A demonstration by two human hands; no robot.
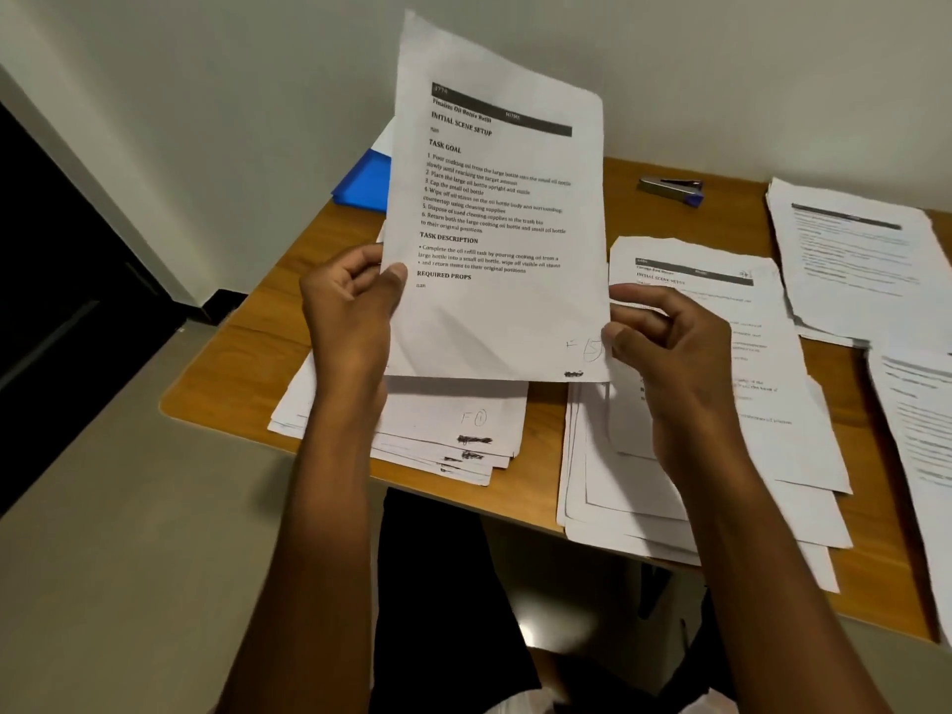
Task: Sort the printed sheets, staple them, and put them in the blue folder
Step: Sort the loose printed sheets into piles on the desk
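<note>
I hold one printed sheet (494, 239) upright above the wooden table (226, 389). My left hand (350, 306) pinches its left edge, thumb on the front. My right hand (664, 347) pinches its lower right corner, beside a handwritten mark. Below the sheet lies a stack of printed sheets (453, 430) with handwritten marks at the bottom. A second stack (695, 404) lies to the right of it. The blue folder (366, 182) lies at the table's back left, partly hidden by the held sheet. A stapler (669, 190) rests at the back of the table.
Two more paper piles lie at the right, one at the back (855, 260) and one at the right edge (917, 420). A white wall runs behind the table. A dark doorway (56, 280) is at the left, with bare floor beside the table's front edge.
</note>
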